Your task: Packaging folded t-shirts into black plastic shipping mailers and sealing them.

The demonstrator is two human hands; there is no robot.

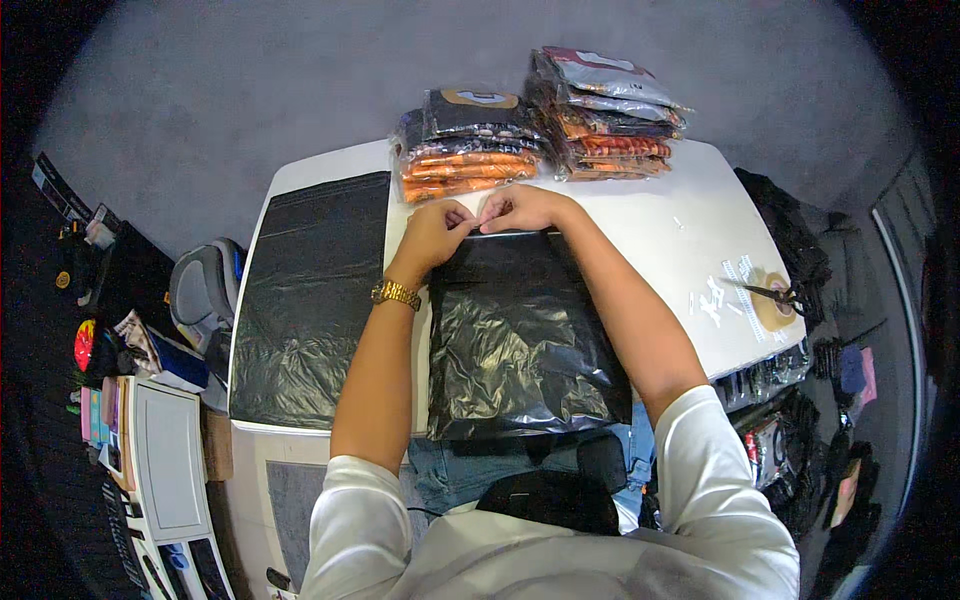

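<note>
A black plastic mailing bag (525,340) lies on the white table in front of me, its near end reaching the table edge. A thin pale strip runs along its far edge. My left hand (440,235), with a gold watch on the wrist, pinches that far edge near its left part. Right beside it, my right hand (520,208) is closed in a pinch at the same edge, fingertips almost touching the left ones. Whatever small piece sits between the fingertips is too tiny to make out.
Left of the bag, another black mailing bag (315,300) lies flat. Beyond my hands stand two stacks of clear-wrapped folded garments, a lower stack (470,150) and a taller stack (610,120). At right are white paper strips (712,300), scissors (775,293) and a tape roll (775,312).
</note>
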